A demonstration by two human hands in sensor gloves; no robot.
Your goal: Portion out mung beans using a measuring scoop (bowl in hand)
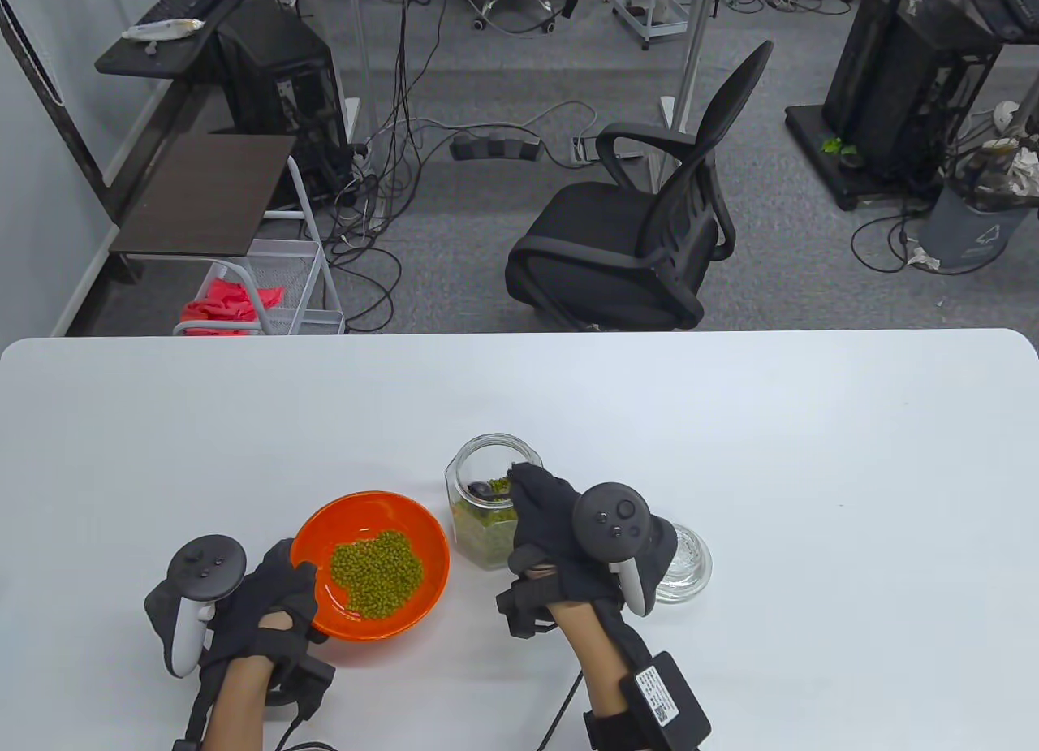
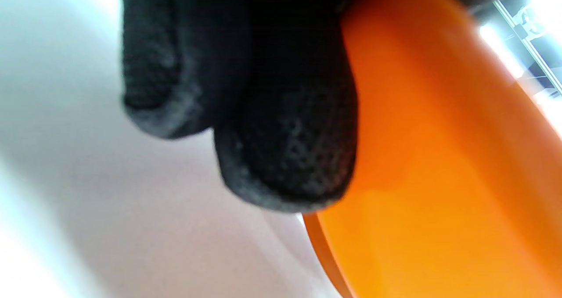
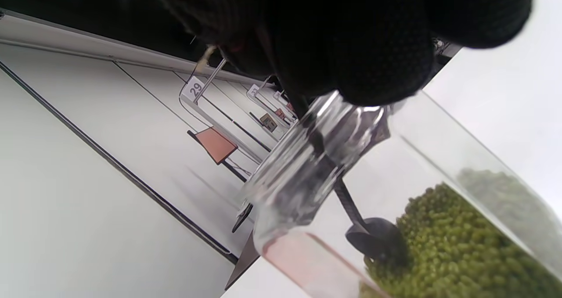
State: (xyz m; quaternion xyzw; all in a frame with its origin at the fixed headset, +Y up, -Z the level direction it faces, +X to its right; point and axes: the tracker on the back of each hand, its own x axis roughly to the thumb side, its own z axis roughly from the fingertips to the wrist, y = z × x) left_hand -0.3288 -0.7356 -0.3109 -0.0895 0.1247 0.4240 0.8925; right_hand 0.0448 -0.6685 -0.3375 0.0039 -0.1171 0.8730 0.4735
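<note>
Your right hand [image 1: 560, 532] holds the black scoop [image 3: 373, 241] inside the glass jar [image 1: 487, 499]; your fingers hide the handle's top, and the scoop's bowl is half buried in mung beans [image 3: 456, 245]. Just left of the jar, your left hand [image 1: 260, 613] grips the orange bowl [image 1: 422, 540], its underside fingers [image 2: 290, 149] blurred. A glass lid [image 1: 690, 564], partly hidden, lies right of the jar.

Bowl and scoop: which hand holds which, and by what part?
Left hand grips the orange bowl by its near-left rim. Right hand holds the black scoop by its handle, down inside the glass jar.
</note>
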